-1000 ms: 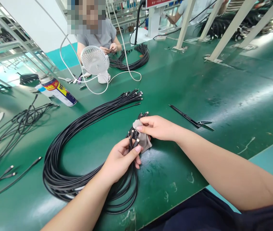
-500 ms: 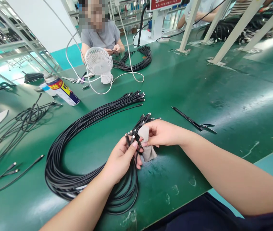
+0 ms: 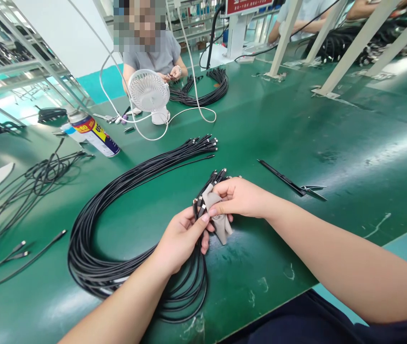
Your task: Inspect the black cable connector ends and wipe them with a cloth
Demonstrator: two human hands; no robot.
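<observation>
Several black cables (image 3: 98, 210) lie in a wide loop on the green table, their metal-tipped plugs bunched at both ends. My left hand (image 3: 185, 234) is closed around a few cables close to their plugs (image 3: 199, 205), which stick up past the thumb. A grey cloth (image 3: 222, 224) is pinched between the thumb and fingers of my right hand (image 3: 237, 198), right against those plugs. Part of the cloth hangs down below the fingers. Behind my right hand more plugs (image 3: 221, 174) show, partly hidden.
A spray can (image 3: 98, 136) and a small white fan (image 3: 149, 93) stand beyond the loop. Loose cables (image 3: 42, 177) lie at left, tweezers and a black pen-like tool (image 3: 282, 177) at right. Across the table a person (image 3: 153, 52) handles cables beside another coil (image 3: 221, 88).
My right hand has shifted slightly, and the cloth has been drawn over closer to the plugs, its folds changed. The left hand keeps its hold on the cables.
</observation>
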